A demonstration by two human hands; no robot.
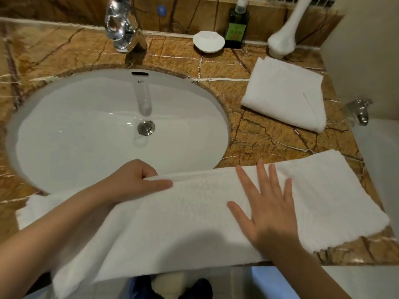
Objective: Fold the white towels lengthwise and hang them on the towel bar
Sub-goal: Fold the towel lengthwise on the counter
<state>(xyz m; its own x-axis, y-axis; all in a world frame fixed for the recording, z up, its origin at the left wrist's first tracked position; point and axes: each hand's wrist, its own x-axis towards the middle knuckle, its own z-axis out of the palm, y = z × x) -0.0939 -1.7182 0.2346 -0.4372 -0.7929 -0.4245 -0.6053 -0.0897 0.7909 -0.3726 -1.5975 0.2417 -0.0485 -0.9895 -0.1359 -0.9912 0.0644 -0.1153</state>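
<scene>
- Two dark shoes (172, 288) stand on the pale floor at the lower edge, below the counter's front lip.
- Long white terry towel (194, 223), folded into a band, lies across the front of the brown veined marble counter (269, 139); its near edge hangs over the counter's front, and its left part overlaps the front rim of the basin.
- Right hand (267, 208) rests flat on top of this towel, right of centre, fingers spread and extended, holding nothing.
- Left hand (133, 180) is at the towel's far folded edge, fingers curled around the top layer with the thumb lying on top, pinching the fold.
- Oval white ceramic sink (86, 130), set under the counter, has a round metal drain plug (146, 127) and an overflow slot at its back wall.
- Second white towel (285, 93), folded into a compact rectangle, lies on the counter to the right of the sink, well apart from the long towel.
- Small metal fitting (360, 111) projects from the pale surface at far right.
- Chrome tap (123, 24) stands behind the sink.
- Small white dish (208, 41) sits just beside a dark green pump bottle (236, 29) at the back of the counter.
- White curved stand (282, 39), base on the counter, is right of the bottle.
</scene>
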